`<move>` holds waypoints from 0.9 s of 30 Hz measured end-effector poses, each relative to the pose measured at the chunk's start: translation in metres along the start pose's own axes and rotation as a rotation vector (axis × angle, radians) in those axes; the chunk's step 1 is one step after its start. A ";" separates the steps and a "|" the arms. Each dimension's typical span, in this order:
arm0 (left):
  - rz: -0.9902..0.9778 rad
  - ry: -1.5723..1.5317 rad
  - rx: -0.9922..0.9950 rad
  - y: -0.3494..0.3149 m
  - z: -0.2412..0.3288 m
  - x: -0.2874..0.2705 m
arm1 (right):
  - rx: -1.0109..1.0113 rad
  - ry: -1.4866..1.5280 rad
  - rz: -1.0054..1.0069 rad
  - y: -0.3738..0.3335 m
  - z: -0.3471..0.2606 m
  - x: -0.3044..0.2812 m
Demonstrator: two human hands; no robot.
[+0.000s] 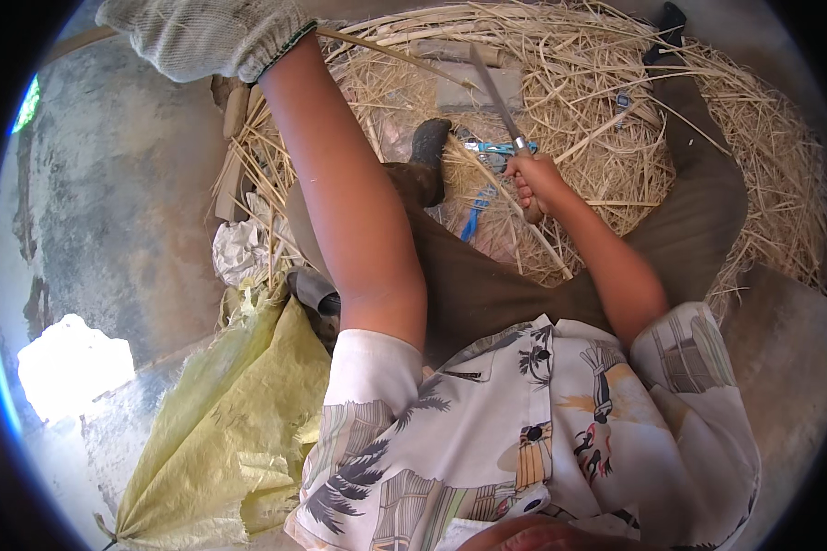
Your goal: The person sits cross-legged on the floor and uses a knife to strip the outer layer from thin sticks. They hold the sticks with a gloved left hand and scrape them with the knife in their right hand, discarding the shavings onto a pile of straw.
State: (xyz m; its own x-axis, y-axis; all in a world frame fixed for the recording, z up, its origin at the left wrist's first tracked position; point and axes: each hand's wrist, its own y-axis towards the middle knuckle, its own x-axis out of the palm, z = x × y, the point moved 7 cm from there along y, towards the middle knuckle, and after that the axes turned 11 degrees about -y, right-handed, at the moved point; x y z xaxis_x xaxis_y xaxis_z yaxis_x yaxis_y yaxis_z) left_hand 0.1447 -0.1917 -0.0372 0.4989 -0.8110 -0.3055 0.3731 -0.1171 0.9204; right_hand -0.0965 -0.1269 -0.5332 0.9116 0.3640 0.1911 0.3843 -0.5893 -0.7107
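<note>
Left hand: we see the left hand [207,41] in a pale knitted glove [239,37], raised at the upper left on an outstretched arm; the top of the glove is cut off by the rim of the view.
Strip: a long, thin strip [395,57] comes out past the wrist side of the glove and slants down to the right, ending over the block; the fingers' hold is hidden, so we cannot tell how tightly they close on it.
Right hand: bare, the right hand [535,179] is wrapped around the handle of the knife, well apart from the left.
Knife: the knife [498,96] points away from us and a little left, its long blade crossing in front of the block, with a pale collar where it meets the brown handle.
Block: we find the grey block [452,96] lying among the shavings, between our boots.
Shavings: a wide, tangled heap of pale shavings [579,110] covers the ground ahead and to the right.
Legs: our brown trousers [487,266] spread apart, a dark boot [427,151] near the block.
Blue scrap: a blue scrap [474,216] lies just beside the left shin.
Left side: a yellow sack [220,413] sprawls on the floor [129,184], with crumpled paper [239,253] beyond it.
</note>
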 end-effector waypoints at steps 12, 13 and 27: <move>0.122 0.019 0.090 0.005 -0.016 0.018 | -0.091 -0.735 0.484 -0.007 0.004 -0.039; 0.102 0.014 0.069 0.005 -0.014 0.012 | -0.009 -0.632 0.395 -0.008 0.001 -0.042; 0.024 -0.013 -0.006 0.002 -0.012 0.002 | -0.257 -0.847 0.427 -0.022 -0.023 -0.021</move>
State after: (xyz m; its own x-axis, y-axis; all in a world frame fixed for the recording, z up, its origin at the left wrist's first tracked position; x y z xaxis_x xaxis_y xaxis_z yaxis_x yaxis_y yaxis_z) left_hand 0.1558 -0.1866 -0.0392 0.4974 -0.8210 -0.2803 0.3660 -0.0944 0.9258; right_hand -0.1209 -0.1381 -0.5056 0.6138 0.4215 -0.6675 0.1580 -0.8940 -0.4192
